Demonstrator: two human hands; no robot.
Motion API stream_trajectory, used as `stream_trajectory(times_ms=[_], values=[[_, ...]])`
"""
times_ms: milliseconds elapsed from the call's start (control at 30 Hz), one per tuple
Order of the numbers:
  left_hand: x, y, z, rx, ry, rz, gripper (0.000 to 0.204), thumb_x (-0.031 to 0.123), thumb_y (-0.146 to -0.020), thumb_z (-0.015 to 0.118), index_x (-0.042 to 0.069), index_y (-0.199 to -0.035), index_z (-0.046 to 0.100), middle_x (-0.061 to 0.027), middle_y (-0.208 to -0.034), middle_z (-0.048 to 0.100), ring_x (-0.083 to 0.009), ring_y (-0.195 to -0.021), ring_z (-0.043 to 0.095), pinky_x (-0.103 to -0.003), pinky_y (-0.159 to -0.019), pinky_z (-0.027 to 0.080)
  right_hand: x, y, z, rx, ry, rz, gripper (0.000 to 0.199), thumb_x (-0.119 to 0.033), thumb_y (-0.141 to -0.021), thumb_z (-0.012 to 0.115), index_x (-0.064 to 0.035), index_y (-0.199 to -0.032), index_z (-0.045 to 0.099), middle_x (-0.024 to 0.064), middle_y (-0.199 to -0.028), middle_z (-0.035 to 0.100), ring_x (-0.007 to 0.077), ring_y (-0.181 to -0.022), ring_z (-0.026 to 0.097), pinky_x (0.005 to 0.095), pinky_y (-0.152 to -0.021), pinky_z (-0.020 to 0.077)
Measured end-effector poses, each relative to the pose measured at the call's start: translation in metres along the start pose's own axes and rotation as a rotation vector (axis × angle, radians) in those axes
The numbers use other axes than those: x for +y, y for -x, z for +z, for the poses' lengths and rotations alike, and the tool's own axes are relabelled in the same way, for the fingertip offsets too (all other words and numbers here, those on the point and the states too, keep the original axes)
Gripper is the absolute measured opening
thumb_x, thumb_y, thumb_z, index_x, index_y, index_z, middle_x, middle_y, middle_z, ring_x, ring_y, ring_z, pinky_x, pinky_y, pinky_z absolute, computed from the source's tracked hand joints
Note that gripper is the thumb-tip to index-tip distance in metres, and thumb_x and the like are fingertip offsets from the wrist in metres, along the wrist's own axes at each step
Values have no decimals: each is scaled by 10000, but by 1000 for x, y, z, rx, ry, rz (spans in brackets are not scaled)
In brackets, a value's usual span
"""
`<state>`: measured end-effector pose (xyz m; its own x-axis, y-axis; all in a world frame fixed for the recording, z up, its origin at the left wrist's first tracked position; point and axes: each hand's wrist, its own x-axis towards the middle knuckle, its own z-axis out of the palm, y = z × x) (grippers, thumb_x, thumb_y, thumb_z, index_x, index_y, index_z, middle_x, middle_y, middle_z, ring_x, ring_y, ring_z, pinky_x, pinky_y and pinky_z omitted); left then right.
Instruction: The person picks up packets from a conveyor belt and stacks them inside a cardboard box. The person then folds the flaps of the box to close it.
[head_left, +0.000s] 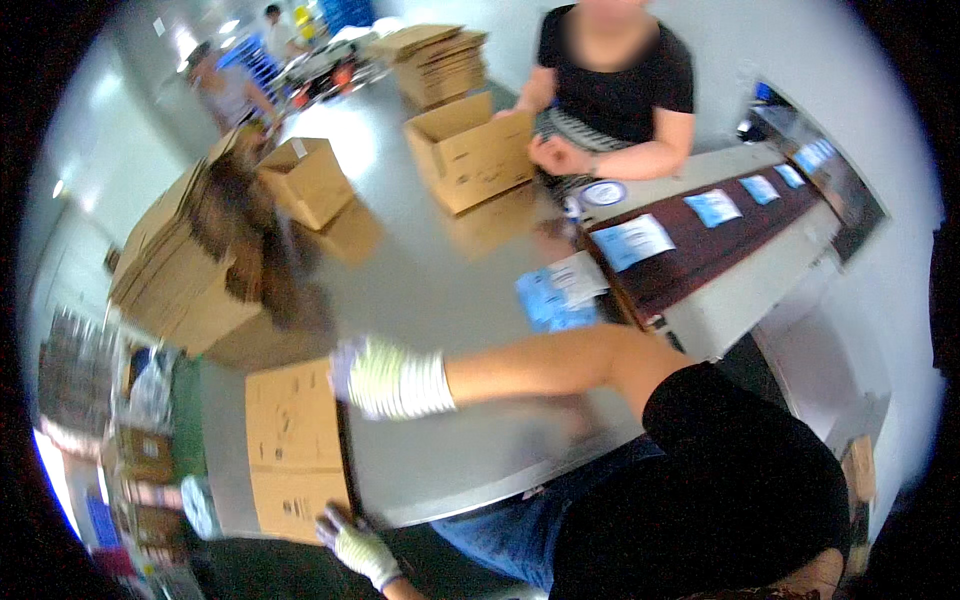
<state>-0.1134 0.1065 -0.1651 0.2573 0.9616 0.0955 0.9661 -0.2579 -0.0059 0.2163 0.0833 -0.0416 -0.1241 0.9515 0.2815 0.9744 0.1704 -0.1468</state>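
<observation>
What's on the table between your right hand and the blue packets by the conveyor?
In the head view, the stretch between the right hand and the blue packets is bare grey table. The flattened cardboard box lies on the hand's other side.

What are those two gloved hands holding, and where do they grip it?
A flat brown cardboard box: the right hand grips its far right corner, the left hand its near right corner.

Two open boxes (pixel 470 150) (pixel 308 180); four packets on conveyor (pixel 632 241); two gloved hands (pixel 385 377) (pixel 352 541).
</observation>
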Motion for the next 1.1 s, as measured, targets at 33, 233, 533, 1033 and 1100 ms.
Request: stream_trajectory(times_ms=[33,233,533,1033,1100], values=[[-1,-2,6,65,-14,-23,794,50,-743,710,150,-1430,325,-229,-1442,333,-364,-1328,344,-405,-1085,355,-21,31,13,56,133,-168,439,-302,-751,637,1,-1063,583,171,-1077,576,315,-992,553,453,-826,465],[27,2,-70,77,-61,159,317,295,-869,601,102,-1120,603,-142,-1018,649,-296,-712,649,-388,-574,520,-17,118,81,-177,-177,-81,506,-381,-767,683,-29,-1117,585,145,-1090,598,320,-1036,573,444,-873,459],[34,27,-185,975,465,249,240,223,-896,639,3,-985,604,-146,-859,628,-268,-728,596,-346,-685,492,33,108,-36,258,-657,309,625,-420,-840,651,-6,-1275,478,208,-1379,438,386,-1216,471,447,-1019,392],[69,66,-206,280,1426,508,267,246,-908,625,20,-1019,536,-141,-955,627,-226,-864,597,-342,-828,484,61,146,-54,737,-1230,366,489,-294,-916,586,-26,-1294,429,57,-1109,558,150,-1001,541,279,-918,406],[68,68,-205,116,1639,435,189,142,-893,638,21,-1009,552,-126,-978,634,-217,-906,596,-339,-853,476,62,146,-53,688,-1321,332,472,-266,-875,645,-33,-1248,476,52,-1030,586,152,-972,549,273,-882,426]])
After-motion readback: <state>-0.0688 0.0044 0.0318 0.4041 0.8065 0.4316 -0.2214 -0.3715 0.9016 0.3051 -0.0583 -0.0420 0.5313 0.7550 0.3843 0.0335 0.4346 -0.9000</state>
